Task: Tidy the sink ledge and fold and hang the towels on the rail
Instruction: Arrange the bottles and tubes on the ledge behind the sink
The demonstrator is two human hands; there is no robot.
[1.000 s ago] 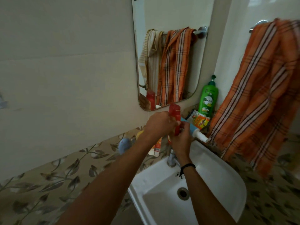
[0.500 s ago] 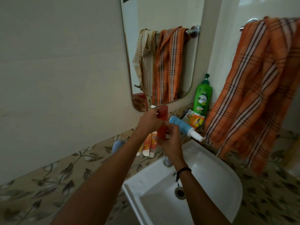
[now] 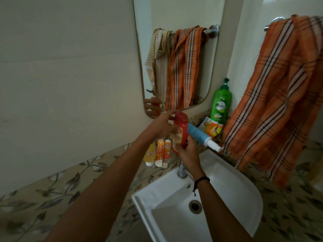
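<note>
Red bottle [image 3: 181, 130] is approx upright, long axis near vertical w/ slight lean, rounded red end up toward lower edge of mirror [image 3: 183, 11]. It's held in air over the ledge, just behind sink [image 3: 244, 186] & above tap [image 3: 181, 172]. Right hand [image 3: 189, 152] wraps the lower half, fingers curled round it, wrist coming up from below. Left hand [image 3: 160, 126] grips the upper part from the left, thumb along the top. Both forearms stretch fwd. Blue tube [image 3: 197, 134] lies just right of bottle, white cap toward orange towel [image 3: 279, 93].
</note>
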